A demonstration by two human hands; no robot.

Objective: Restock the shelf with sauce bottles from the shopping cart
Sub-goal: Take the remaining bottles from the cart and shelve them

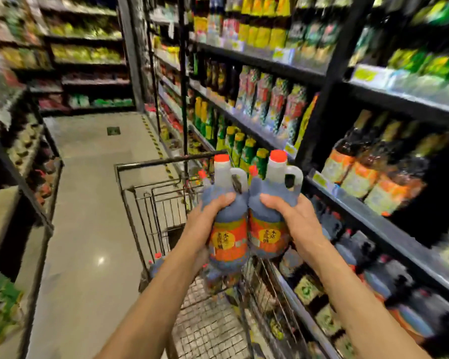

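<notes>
Fingers of the left hand (205,221) are curled round the dark shoulder of one sauce bottle (227,216), which is gripped upright above the shopping cart (145,193). The right hand (293,218) is wrapped in the same way round a second sauce bottle (270,218), thumb laid across its shoulder. Both bottles are held side by side and touching — each has a red cap, a white neck with a loop handle, dark contents and an orange label with a yellow patch. Below the hands, the wire basket of the cart is seen, with a few more red-capped bottles (157,263) lying low inside it. Just to the right of the cart, a dark shelf (373,224) is stacked with bottles; similar dark, red-capped bottles are lined up on the lower tier (389,278). Green and yellow-capped bottles (244,151) are ranged beyond the held pair. A pale tiled aisle floor (88,203) runs off to the left — much of the surroundings is blurred.
</notes>
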